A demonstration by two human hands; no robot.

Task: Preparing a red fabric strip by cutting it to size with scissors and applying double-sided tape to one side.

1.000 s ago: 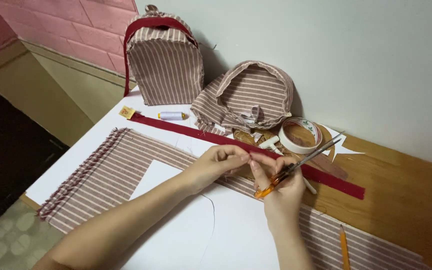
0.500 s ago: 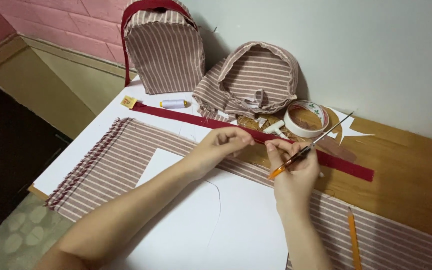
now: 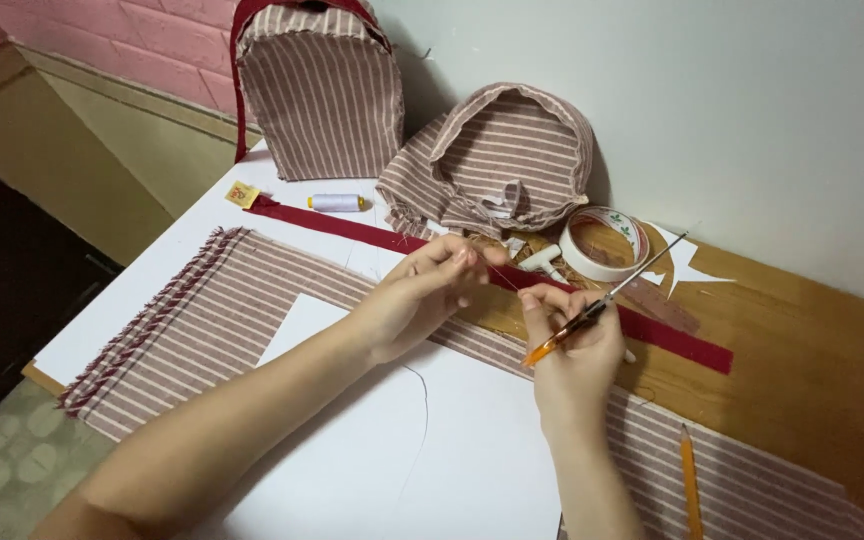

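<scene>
Red fabric strip (image 3: 352, 230) runs long and flat across the white tabletop (image 3: 132, 300), from a small yellow tag (image 3: 243, 194) toward the wooden surface (image 3: 802, 330) at right. Striped cloth (image 3: 202, 320) with a frayed edge lies below it; a white thread spool (image 3: 337, 202) sits just above. Behind stand a striped boxy bag (image 3: 322, 90) and a domed striped piece (image 3: 512, 150). Left hand (image 3: 417, 300) pinches the strip, fingers together. Right hand (image 3: 572, 350) is closed around orange-handled snips (image 3: 592, 312), thin blades pointing up-right. Tape roll (image 3: 604, 243) sits behind; a pencil (image 3: 690, 480) lies on the cloth.
</scene>
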